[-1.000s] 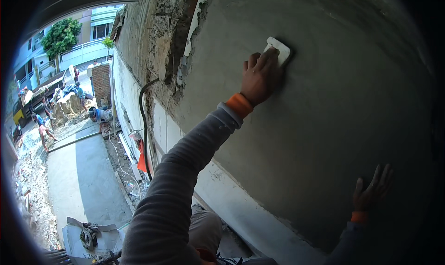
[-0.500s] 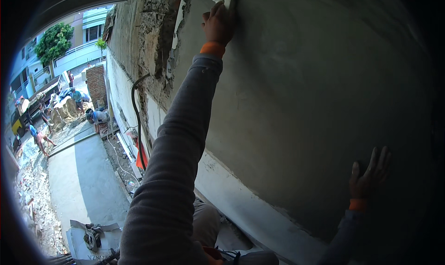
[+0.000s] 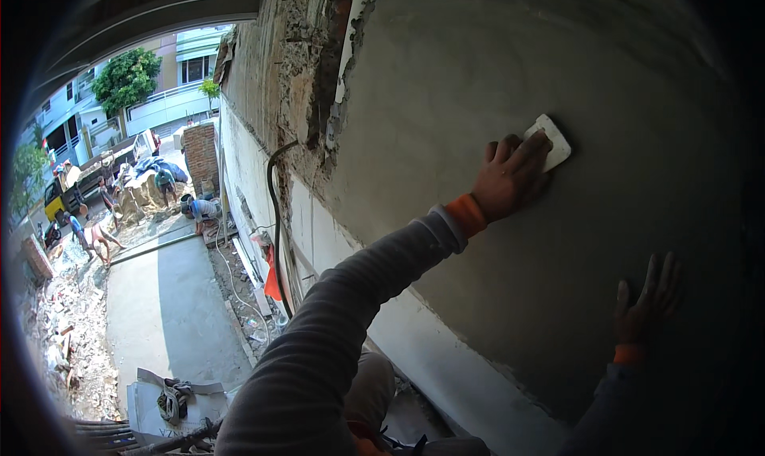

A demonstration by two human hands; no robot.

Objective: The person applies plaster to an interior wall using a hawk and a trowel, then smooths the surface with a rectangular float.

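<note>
Plaster, grey and damp-looking, covers the wall [image 3: 494, 81] that fills most of the view. The left hand [image 3: 510, 177] presses a small white float [image 3: 550, 141] flat against it, fingers [image 3: 522, 153] spread over the float's lower edge so that only its upper right corner shows. The hand grips the float between fingers and wall, and the grey sleeve [image 3: 335, 336] with an orange cuff [image 3: 466, 214] stretches up from the lower edge.

The right hand [image 3: 647, 300] holds nothing; its open palm lies flat on the plaster, fingers splayed, lower and further right than the float and well apart from it. It also wears an orange cuff.

Left of the plastered area the wall is rough, with broken brick [image 3: 319, 65] exposed and a dark hose [image 3: 275, 217] hanging down. Far below lies a concrete strip [image 3: 167, 312] with rubble [image 3: 60, 336] beside it, where several people [image 3: 96, 237] work near a pile of sacks [image 3: 139, 193] and a truck [image 3: 96, 169]. Trees [image 3: 123, 81] and houses stand beyond.
</note>
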